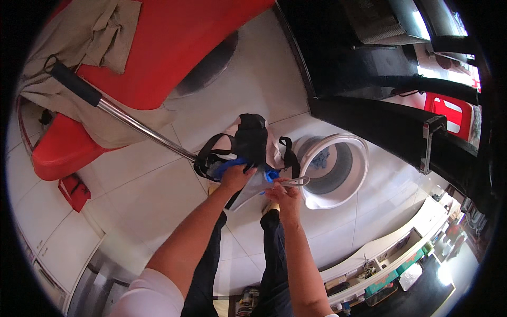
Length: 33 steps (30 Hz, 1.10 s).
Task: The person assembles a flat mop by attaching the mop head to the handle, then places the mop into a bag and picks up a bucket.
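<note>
Forearms reach forward — left hand [235, 177] fingers grip the bag [248, 145], right hand [285, 195] fingers pinch a white hanger [296, 182].

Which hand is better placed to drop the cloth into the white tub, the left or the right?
Probably the right hand: it grips the pale cloth and is nearer the white tub. The left hand grips the bag.

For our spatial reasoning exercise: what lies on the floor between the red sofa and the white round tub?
In the head view, between the red sofa and the white tub stands a dark-strapped bag, gripped by both hands, on white tiles.
</note>
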Each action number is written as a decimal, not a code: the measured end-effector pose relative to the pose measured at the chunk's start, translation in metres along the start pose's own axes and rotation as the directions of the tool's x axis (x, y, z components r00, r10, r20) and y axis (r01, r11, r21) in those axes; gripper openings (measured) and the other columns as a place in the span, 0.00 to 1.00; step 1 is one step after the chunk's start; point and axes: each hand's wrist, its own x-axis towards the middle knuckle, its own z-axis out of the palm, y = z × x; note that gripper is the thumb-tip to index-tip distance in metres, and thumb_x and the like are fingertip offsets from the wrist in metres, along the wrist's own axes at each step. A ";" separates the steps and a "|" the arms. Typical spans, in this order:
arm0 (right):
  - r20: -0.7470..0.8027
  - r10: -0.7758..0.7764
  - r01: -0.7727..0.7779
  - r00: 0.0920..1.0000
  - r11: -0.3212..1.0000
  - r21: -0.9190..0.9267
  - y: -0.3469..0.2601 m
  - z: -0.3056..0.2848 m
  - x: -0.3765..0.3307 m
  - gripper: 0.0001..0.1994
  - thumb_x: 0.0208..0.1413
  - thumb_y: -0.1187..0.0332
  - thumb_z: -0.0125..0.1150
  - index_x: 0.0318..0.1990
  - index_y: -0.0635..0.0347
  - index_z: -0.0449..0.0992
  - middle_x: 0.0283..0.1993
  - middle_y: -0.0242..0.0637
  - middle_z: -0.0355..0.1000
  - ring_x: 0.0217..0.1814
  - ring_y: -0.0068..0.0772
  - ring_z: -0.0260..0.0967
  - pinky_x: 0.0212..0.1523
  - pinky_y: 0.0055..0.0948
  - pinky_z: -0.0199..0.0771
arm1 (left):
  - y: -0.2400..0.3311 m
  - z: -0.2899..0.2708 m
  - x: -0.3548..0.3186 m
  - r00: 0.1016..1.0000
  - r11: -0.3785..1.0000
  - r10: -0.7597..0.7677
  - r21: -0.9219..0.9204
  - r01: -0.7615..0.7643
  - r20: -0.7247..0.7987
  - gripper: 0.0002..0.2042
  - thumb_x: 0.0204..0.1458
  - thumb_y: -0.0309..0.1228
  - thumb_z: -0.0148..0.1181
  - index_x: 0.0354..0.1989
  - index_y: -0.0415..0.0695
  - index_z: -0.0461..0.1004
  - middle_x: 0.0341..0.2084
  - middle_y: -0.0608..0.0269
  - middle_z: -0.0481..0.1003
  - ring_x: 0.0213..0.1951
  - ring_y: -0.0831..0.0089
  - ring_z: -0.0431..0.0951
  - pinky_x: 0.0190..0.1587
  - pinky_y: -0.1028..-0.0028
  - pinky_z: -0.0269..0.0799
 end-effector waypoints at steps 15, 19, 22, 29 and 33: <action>-0.031 -0.081 0.069 0.996 0.957 -0.283 0.013 0.029 0.048 0.11 0.48 0.75 0.59 0.40 0.66 0.69 0.29 0.36 0.72 0.23 0.24 0.71 0.24 0.21 0.71 | -0.004 -0.012 -0.065 0.920 0.954 0.297 0.052 -0.294 -0.254 0.12 0.48 0.34 0.56 0.38 0.41 0.74 0.36 0.54 0.73 0.37 0.57 0.74 0.42 0.66 0.69; 0.015 -0.226 0.209 0.974 0.873 -0.441 0.011 0.011 0.023 0.14 0.48 0.77 0.58 0.44 0.63 0.69 0.32 0.36 0.72 0.30 0.24 0.72 0.29 0.22 0.72 | -0.018 -0.008 -0.047 0.968 0.981 0.192 0.058 -0.185 -0.163 0.08 0.48 0.29 0.55 0.35 0.41 0.74 0.35 0.53 0.73 0.36 0.57 0.74 0.39 0.65 0.69; -0.034 -0.505 0.421 0.863 0.754 -0.504 -0.010 -0.028 0.030 0.17 0.49 0.78 0.58 0.48 0.61 0.69 0.36 0.35 0.71 0.40 0.25 0.71 0.36 0.23 0.72 | -0.014 -0.014 -0.045 0.953 0.968 0.249 0.012 -0.251 -0.173 0.10 0.48 0.34 0.56 0.34 0.41 0.75 0.34 0.55 0.75 0.37 0.59 0.74 0.43 0.65 0.68; -0.017 -0.431 0.396 0.902 0.843 -0.363 -0.031 -0.063 0.073 0.10 0.54 0.74 0.55 0.45 0.61 0.71 0.30 0.29 0.68 0.29 0.18 0.65 0.30 0.16 0.66 | 0.015 -0.017 -0.069 0.954 0.938 0.280 0.244 -0.248 -0.109 0.39 0.38 0.56 0.61 0.56 0.44 0.60 0.53 0.45 0.60 0.51 0.51 0.64 0.50 0.60 0.65; 0.042 -0.267 0.266 0.963 0.905 -0.332 -0.003 -0.021 0.052 0.05 0.54 0.75 0.54 0.37 0.63 0.71 0.29 0.31 0.70 0.27 0.18 0.66 0.28 0.19 0.68 | 0.057 -0.011 -0.086 0.936 0.914 0.351 0.230 -0.335 -0.032 0.42 0.37 0.49 0.65 0.61 0.48 0.52 0.59 0.43 0.48 0.58 0.47 0.55 0.52 0.54 0.62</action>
